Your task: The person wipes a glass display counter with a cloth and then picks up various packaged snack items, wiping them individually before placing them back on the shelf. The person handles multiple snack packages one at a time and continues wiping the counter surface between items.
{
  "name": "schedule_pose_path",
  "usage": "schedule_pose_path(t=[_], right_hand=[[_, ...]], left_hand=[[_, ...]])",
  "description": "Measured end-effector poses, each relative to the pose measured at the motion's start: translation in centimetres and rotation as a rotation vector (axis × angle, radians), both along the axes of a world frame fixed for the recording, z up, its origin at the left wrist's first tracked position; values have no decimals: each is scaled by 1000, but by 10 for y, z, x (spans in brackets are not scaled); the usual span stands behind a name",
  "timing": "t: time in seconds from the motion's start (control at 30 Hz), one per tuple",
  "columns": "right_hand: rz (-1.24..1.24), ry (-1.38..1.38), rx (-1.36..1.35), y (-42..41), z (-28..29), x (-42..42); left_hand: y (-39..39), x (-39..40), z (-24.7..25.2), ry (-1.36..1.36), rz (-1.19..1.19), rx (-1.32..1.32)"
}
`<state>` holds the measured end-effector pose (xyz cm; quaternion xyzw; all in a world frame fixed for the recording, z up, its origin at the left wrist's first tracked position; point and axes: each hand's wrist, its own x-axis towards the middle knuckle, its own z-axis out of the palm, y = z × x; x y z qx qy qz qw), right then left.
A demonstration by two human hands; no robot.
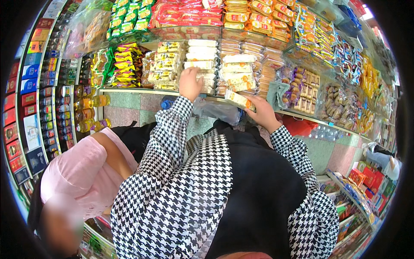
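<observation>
My right hand (263, 113) grips the end of a long pale snack pack (238, 99) with an orange printed mark, tilted over the shelf's front edge. Similar packs (240, 79) lie stacked just behind it. My left hand (190, 83) rests on a column of whitish wrapped snack packs (201, 57); its fingertips are on the packs, and whether they grip one cannot be seen. Left of that hand stand clear packs with yellow and black labels (165, 64). Flat brown wrapped packs (269, 76) are piled to the right.
A person in a pink top (77, 168) is close on my left. Bottles (93, 105) line the left shelving. A grey cloth (278, 94) hangs over the shelf edge (142, 91). Beneath are a clear plastic bag (216, 111) and a red bag (297, 125). Upper bins hold red packs (187, 16).
</observation>
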<state>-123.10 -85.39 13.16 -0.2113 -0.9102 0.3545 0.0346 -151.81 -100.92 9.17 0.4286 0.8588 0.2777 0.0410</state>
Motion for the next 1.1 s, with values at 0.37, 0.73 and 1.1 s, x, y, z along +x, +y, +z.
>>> schedule_pose_path(t=[0.37,0.73,1.1], right_hand=[[-49,2,-28,-24,-9,-3],[47,113,226,-25,4,-72],[84,102,602,-12,-42,-208]], left_hand=[[23,-44,-28,419,-79,-136],[-11,-23,4,68,175,98],[-60,35,-30,-797,491,627]])
